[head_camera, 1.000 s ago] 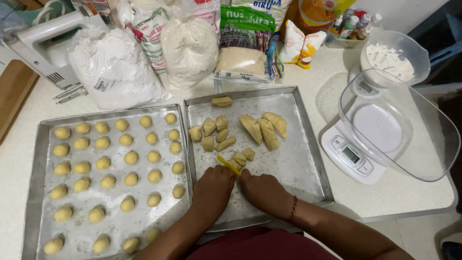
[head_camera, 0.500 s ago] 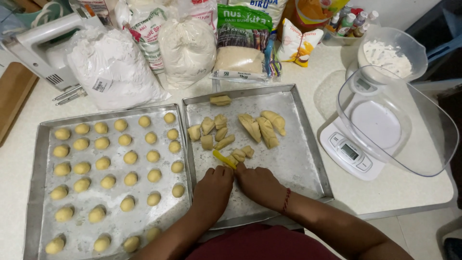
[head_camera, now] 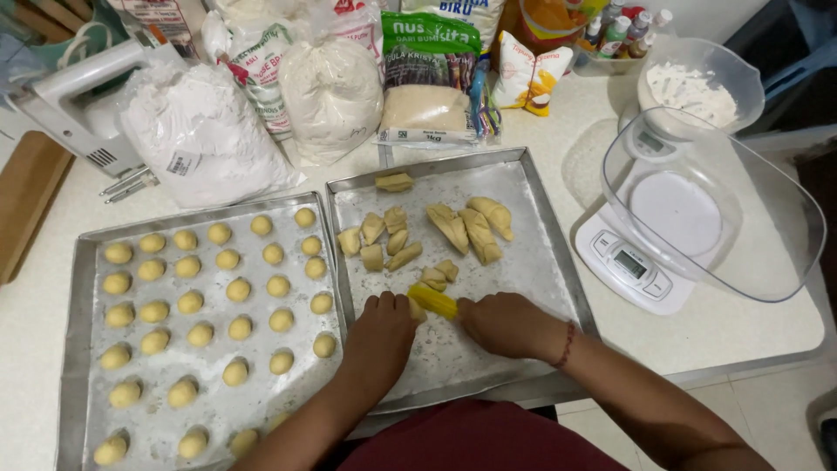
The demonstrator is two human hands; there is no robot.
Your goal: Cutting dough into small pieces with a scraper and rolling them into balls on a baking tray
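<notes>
On the right tray (head_camera: 540,262), both hands' fingers (head_camera: 466,307) pinch a yellow cutter (head_camera: 432,302).

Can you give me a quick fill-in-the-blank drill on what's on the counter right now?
1. The dough balls sit in rows on the ____ tray.
2. The right hand holds a ____ tool over the right tray.
3. The left hand rests on the ____ tray.
4. The clear bowl sits on a white ____.

Missing words: left; yellow; right; scale
</notes>
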